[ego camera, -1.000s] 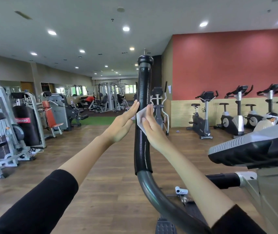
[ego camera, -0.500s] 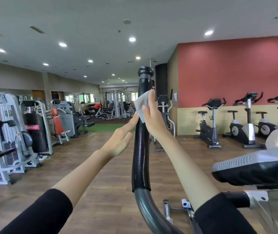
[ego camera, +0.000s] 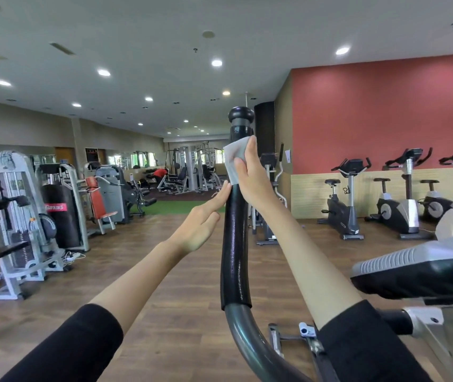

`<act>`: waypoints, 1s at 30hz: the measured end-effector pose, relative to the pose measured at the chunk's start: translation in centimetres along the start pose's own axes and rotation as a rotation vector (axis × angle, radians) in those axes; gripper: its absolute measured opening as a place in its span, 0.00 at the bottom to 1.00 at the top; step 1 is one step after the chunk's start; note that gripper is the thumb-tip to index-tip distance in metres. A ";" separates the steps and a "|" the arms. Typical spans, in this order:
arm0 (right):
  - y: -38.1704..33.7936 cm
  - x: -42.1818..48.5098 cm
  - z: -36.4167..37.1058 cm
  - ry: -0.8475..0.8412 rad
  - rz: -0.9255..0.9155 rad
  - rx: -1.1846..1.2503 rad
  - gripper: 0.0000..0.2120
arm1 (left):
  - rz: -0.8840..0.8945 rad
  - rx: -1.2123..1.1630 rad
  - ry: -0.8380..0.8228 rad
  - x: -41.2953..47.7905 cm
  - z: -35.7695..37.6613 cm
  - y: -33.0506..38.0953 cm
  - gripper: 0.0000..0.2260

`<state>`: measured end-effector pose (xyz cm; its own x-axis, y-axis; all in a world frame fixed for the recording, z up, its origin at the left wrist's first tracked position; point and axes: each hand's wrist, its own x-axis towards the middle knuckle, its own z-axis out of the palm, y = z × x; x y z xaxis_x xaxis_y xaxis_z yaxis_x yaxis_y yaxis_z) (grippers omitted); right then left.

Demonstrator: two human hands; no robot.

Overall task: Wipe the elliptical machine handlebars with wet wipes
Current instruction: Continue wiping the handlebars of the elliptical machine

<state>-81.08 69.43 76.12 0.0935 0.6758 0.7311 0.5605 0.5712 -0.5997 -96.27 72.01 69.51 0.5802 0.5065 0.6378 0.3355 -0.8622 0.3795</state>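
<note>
One wet wipe (ego camera: pixel 232 158) is clamped round the upright handlebar (ego camera: pixel 235 244) by the right hand (ego camera: pixel 255 183); most grip lies below it

We're in a gym, and a big one: 3 exercise bikes (ego camera: pixel 344 209) lined up along the red wall (ego camera: pixel 385 111), weight machines (ego camera: pixel 13 188) and a black punching bag (ego camera: pixel 60 219) on the left, cable stations (ego camera: pixel 189 166) at the far end, a strip of green turf (ego camera: pixel 181 208), an elliptical handlebar (ego camera: pixel 235 244) right up close.

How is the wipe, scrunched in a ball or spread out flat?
Spread out. The white wipe lies smoothly wrapped against the black handlebar, held under the thumb of the right hand.
</note>
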 end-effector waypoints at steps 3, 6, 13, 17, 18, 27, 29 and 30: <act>0.9 -3.0 0.9 -0.063 0.079 -0.008 0.29 | -0.005 -0.058 0.025 -0.1 0.3 0.2 0.29; 1.2 -6.3 1.3 -0.161 0.185 0.019 0.29 | -0.041 -0.093 0.054 0.0 0.5 -0.1 0.28; -0.3 -12.4 0.5 -0.278 0.384 0.038 0.27 | -0.051 -0.142 0.088 0.1 1.0 -0.1 0.31; -1.5 -14.5 0.1 -0.312 0.448 0.045 0.27 | -0.017 -0.177 0.104 0.0 1.3 -0.5 0.29; -1.7 -14.9 0.1 -0.322 0.467 0.035 0.27 | -0.008 -0.189 0.106 0.0 1.3 -0.7 0.28; -3.4 -18.1 2.2 -0.209 0.458 -0.344 0.23 | 0.088 -0.184 0.058 0.1 1.0 -1.5 0.29; -3.9 -18.2 3.3 -0.219 0.432 -0.501 0.24 | 0.119 -0.177 0.031 0.1 1.1 -2.1 0.30; -4.1 -18.3 4.1 -0.230 0.414 -0.598 0.24 | 0.136 -0.169 0.010 0.1 1.1 -2.5 0.30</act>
<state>-88.45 56.65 63.85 0.2563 0.8974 0.3592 0.8734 -0.0559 -0.4838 -96.26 74.22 67.92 0.6042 0.3860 0.6971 0.1247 -0.9099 0.3958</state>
